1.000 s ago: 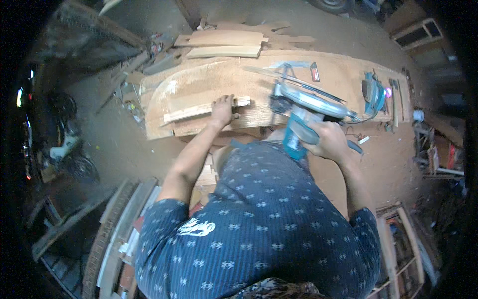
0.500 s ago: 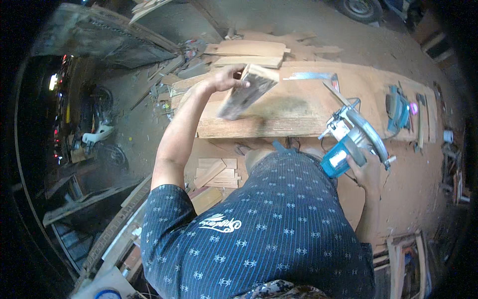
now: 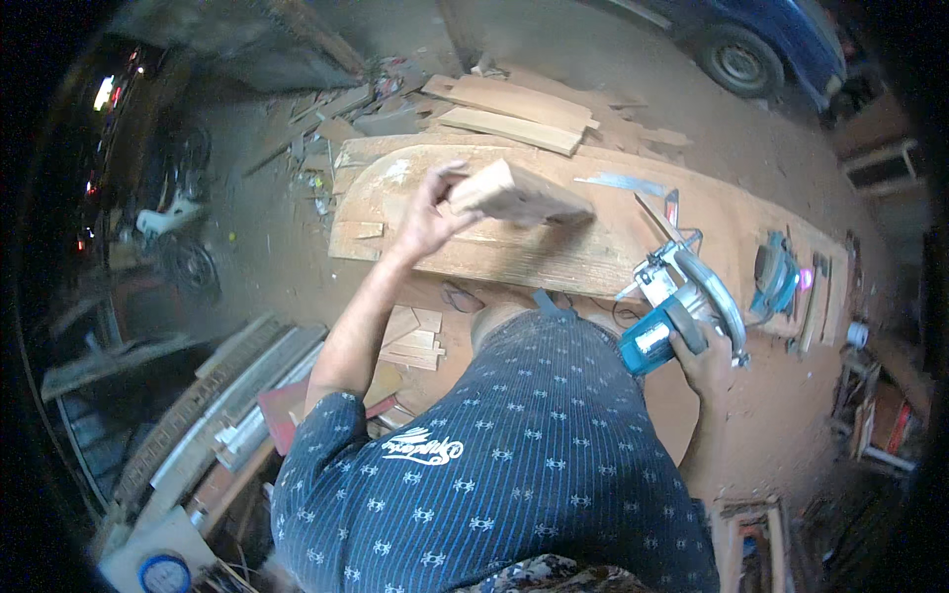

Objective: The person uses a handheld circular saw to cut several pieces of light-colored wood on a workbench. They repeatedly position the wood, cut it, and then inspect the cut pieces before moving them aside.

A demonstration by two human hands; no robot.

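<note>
A short wooden board (image 3: 519, 198) is gripped at its left end by my left hand (image 3: 440, 203), tilted over the plywood bench (image 3: 371, 168), its far end on or just above the surface. My right hand (image 3: 700, 351) grips the handle of a teal-and-silver circular saw (image 3: 649, 341) at the bench's near right edge. A metal straightedge (image 3: 618, 181) lies on the plywood behind the saw. A second teal power tool (image 3: 779, 282) rests toward the bench's right end.
Loose planks (image 3: 511, 133) lie behind the bench. A blue vehicle (image 3: 801, 44) stands at back right, a two-wheeler (image 3: 158, 222) at left. Stacked timber (image 3: 232, 415) lies lower left, small offcuts (image 3: 410, 351) under the bench's near side, wooden frames (image 3: 751, 553) lower right.
My left hand has lifted the board from the bench, turned it upright, then swung it rightward. The saw in my right hand has moved lower and to the right since the earliest frame.
</note>
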